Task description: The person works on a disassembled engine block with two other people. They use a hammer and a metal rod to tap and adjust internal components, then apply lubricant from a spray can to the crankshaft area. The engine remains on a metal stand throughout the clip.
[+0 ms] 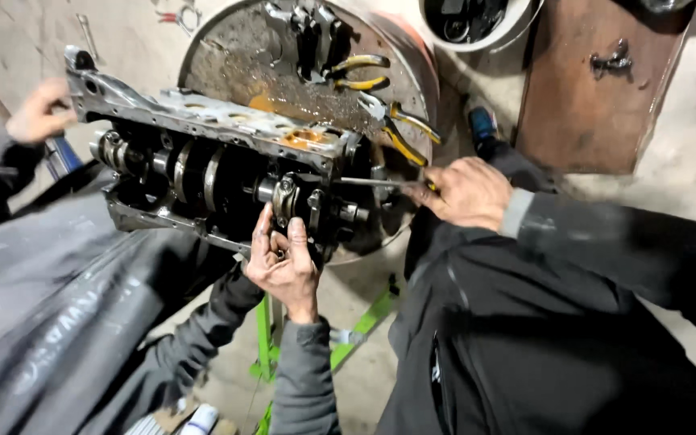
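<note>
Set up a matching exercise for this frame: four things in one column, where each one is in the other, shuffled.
1. left hand
2. right hand
3. yellow-handled pliers
4. green stand

A. lying on the round drum top
B. below the engine block
C. fingers at the bearing cap
D. gripping a thin metal tool

Pairs: 1-C, 2-D, 3-A, 4-B

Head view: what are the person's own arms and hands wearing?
Both hands are bare, with no gloves. The left hand comes out of a plain grey sleeve. The right hand has a grey cuff showing beneath a black jacket sleeve of smooth, slightly shiny fabric. No watch, rings or markings are visible.
</note>
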